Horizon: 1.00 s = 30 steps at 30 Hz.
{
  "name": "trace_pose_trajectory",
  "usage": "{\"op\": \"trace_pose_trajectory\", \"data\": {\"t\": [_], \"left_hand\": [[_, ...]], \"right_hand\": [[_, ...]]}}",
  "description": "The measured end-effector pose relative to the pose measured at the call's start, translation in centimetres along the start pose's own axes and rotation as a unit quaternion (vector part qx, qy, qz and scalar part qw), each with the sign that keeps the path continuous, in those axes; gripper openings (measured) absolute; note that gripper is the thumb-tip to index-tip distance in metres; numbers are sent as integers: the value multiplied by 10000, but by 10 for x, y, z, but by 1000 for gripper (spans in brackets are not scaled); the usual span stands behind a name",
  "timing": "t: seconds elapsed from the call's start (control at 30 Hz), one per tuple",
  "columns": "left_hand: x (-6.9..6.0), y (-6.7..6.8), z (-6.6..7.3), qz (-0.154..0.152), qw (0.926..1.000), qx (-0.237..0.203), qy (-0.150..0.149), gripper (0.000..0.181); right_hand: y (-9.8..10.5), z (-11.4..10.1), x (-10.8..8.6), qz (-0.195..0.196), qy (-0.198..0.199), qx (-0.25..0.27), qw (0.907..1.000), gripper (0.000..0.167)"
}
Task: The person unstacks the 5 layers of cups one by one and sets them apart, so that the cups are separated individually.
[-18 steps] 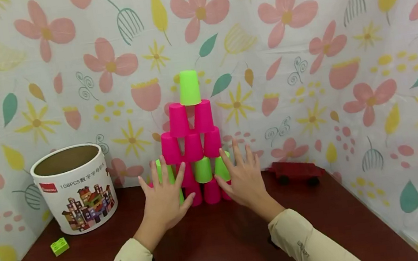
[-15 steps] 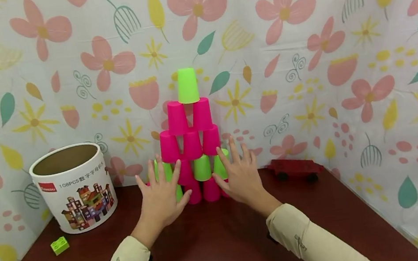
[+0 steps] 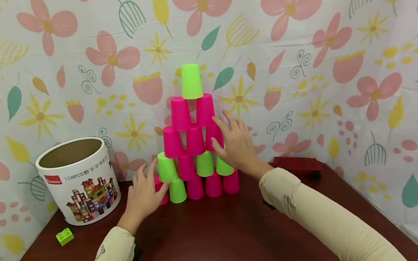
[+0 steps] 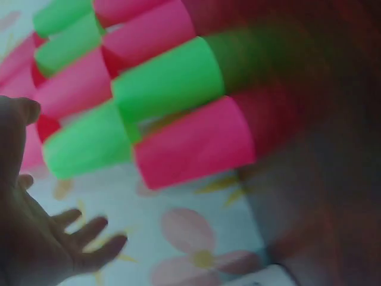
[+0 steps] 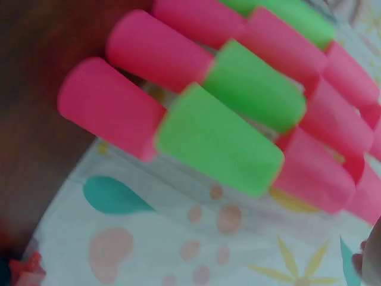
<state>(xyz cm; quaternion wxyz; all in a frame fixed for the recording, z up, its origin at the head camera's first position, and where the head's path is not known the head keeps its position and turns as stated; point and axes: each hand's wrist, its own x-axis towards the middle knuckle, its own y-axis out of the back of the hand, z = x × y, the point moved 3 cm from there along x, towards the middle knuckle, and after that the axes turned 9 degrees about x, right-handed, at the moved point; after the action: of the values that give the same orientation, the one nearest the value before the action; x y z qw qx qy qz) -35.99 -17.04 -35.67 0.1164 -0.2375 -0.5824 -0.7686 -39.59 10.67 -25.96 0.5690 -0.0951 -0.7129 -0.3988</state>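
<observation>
A pyramid of upside-down pink and lime green cups stands at the table's back, with a green cup on top. Below it, pink cups fill the upper rows; the two lowest rows mix both colours. My left hand is beside the lower left of the stack, fingers spread, covering part of a pink cup. In the left wrist view that hand holds nothing. Higher up, my right hand is at the stack's right side, fingers loosely bent, partly hiding a pink cup. Contact cannot be made out.
A white bucket with printed blocks stands at the left on the dark red table. Near it lies a green toy brick. A red toy vehicle sits at the back right, before the flowered cloth.
My hands have moved apart from in front of the lower rows: the left outward to the left, the right upward beside the middle rows. The pyramid still stands as before.
</observation>
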Motion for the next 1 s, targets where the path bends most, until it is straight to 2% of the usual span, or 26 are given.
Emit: {"op": "trace_pose_trajectory", "data": {"t": [0.17,0.3,0.4,0.53,0.67,0.87,1.0], "left_hand": [[2,-15,-27,-379,9954,-841,255,71],[-1,-26,-43,-581,9918,-1073,384,63],[-4,-31,-52,-609,9907,-1120,472,60],[-4,-33,-56,-591,9898,-1201,479,59],[-2,-33,-55,-796,9877,-1266,453,55],[-1,-35,-58,-1086,9856,-1183,520,52],[-1,-35,-62,-1151,9867,-1024,515,53]], "right_hand": [[-1,7,32,97,108,235,9996,54],[-1,9,54,131,-253,472,9985,55],[0,5,72,34,-640,779,9949,57],[5,4,98,10,-1064,1168,9874,62],[10,10,120,-19,-1372,1445,9799,67],[7,10,143,-477,-1842,2059,9599,77],[0,3,152,-765,-2035,2243,9500,80]]}}
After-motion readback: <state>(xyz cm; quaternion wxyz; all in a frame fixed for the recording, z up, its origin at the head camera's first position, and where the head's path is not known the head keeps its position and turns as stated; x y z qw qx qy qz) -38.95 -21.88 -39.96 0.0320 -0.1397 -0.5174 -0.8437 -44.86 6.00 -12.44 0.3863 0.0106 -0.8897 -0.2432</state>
